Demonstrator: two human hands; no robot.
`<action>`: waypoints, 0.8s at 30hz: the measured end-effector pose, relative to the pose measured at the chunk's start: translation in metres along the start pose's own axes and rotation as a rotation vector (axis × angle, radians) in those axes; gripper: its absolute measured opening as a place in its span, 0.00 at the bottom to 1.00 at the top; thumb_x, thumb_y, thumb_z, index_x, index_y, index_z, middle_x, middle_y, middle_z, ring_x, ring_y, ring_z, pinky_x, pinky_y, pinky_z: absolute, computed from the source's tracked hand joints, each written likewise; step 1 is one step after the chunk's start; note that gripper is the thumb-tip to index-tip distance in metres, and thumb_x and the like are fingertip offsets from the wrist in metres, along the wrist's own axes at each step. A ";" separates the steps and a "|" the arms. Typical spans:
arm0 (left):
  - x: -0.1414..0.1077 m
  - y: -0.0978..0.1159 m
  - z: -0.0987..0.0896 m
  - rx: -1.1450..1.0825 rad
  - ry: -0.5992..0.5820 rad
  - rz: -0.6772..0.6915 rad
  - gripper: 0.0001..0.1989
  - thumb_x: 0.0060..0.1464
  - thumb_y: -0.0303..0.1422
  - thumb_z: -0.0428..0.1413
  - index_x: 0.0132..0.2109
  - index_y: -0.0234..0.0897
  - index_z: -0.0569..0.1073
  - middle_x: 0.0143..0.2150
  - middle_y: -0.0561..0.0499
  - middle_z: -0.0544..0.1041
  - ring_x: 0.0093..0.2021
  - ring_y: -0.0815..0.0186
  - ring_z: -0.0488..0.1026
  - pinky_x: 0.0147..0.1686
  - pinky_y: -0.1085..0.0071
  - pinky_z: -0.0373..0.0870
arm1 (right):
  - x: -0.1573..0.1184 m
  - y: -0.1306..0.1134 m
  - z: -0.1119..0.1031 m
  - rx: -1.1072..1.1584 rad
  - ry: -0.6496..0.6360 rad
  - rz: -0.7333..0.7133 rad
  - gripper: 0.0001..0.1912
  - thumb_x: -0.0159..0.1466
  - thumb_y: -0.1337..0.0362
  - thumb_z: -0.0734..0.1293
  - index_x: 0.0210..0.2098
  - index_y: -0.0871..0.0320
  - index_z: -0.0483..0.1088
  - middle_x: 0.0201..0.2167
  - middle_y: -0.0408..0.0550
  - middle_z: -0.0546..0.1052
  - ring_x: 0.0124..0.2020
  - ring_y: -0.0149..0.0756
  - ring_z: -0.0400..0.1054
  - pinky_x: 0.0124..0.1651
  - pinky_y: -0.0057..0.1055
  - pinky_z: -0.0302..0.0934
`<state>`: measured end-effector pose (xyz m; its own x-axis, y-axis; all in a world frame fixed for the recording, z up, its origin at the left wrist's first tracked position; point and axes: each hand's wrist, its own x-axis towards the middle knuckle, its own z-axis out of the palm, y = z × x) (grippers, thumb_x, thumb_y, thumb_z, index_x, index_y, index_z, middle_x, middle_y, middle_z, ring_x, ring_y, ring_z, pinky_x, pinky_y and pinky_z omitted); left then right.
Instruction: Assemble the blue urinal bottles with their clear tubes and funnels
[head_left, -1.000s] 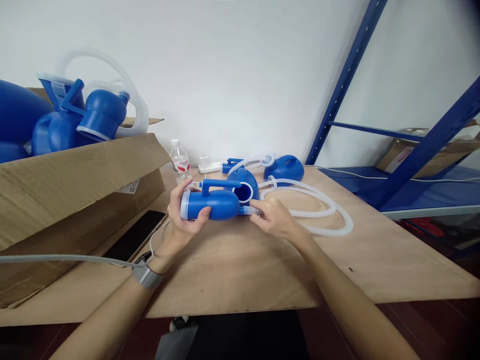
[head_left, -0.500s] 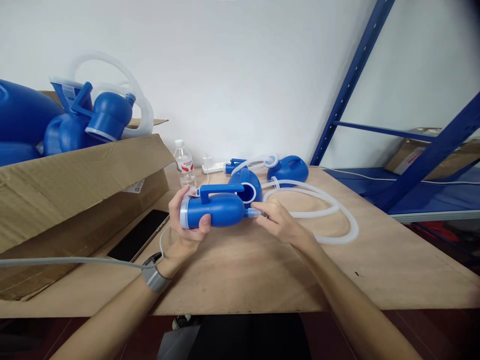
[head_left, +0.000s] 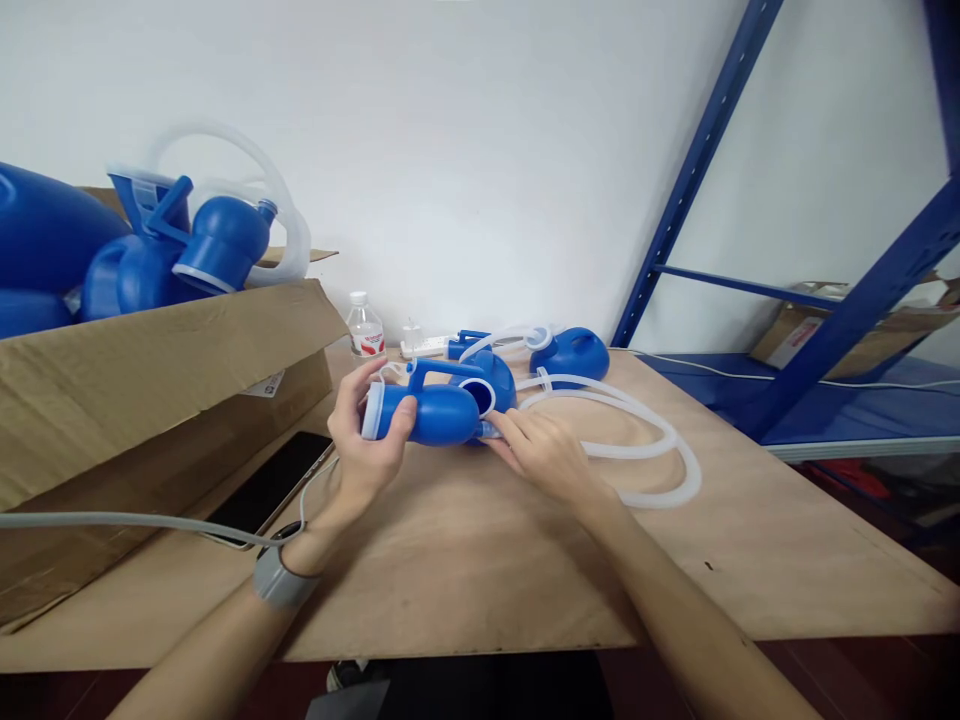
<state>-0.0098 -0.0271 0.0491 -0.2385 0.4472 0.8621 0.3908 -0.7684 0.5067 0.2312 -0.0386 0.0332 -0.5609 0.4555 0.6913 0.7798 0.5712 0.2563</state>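
A blue plastic container (head_left: pixel 442 416) with a handle and a white rim lies sideways in my left hand (head_left: pixel 369 425), whose thumb presses on its side near the rim. At its narrow right end is a clear tube connector (head_left: pixel 487 430). The fingers of my right hand (head_left: pixel 544 452) are closed round this connector and hide part of it. Just behind, a blue bottle (head_left: pixel 496 376) with a round open mouth stands on the table. To the right, a translucent hose (head_left: pixel 686 470) lies in loops.
An open cardboard box (head_left: pixel 165 365) with blue containers and hoses is at left. A phone (head_left: pixel 274 485), water bottle (head_left: pixel 366 328), power strip (head_left: pixel 431 346) and another blue bottle (head_left: pixel 574 355) rest on the table (head_left: pixel 465 590). Blue shelving (head_left: pixel 694 180) rises at right.
The view has shifted slightly. My right hand has turned over more, covering more of the connector, and my left thumb has moved nearer the container's rim.
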 end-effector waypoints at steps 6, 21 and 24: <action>0.003 0.008 0.007 -0.174 -0.013 -0.424 0.20 0.56 0.45 0.62 0.50 0.38 0.75 0.38 0.51 0.76 0.22 0.71 0.71 0.15 0.76 0.66 | 0.002 0.000 -0.001 -0.025 0.071 -0.075 0.18 0.76 0.55 0.59 0.40 0.60 0.74 0.27 0.49 0.76 0.28 0.36 0.67 0.31 0.35 0.49; -0.013 0.013 0.002 0.009 0.134 0.103 0.23 0.59 0.45 0.56 0.57 0.40 0.74 0.46 0.48 0.77 0.42 0.59 0.77 0.43 0.60 0.75 | -0.002 -0.004 -0.014 0.328 -0.091 -0.007 0.23 0.77 0.50 0.54 0.38 0.59 0.70 0.24 0.47 0.77 0.24 0.35 0.68 0.27 0.32 0.46; -0.020 0.007 -0.002 0.027 0.130 0.191 0.26 0.57 0.48 0.57 0.58 0.40 0.72 0.47 0.47 0.76 0.42 0.57 0.77 0.42 0.58 0.75 | 0.001 -0.006 -0.024 0.436 -0.171 0.047 0.20 0.76 0.52 0.55 0.37 0.57 0.67 0.26 0.47 0.77 0.25 0.35 0.68 0.28 0.31 0.48</action>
<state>-0.0040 -0.0421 0.0358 -0.2700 0.2306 0.9348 0.4634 -0.8199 0.3361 0.2323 -0.0579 0.0485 -0.5940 0.5730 0.5646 0.6366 0.7639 -0.1054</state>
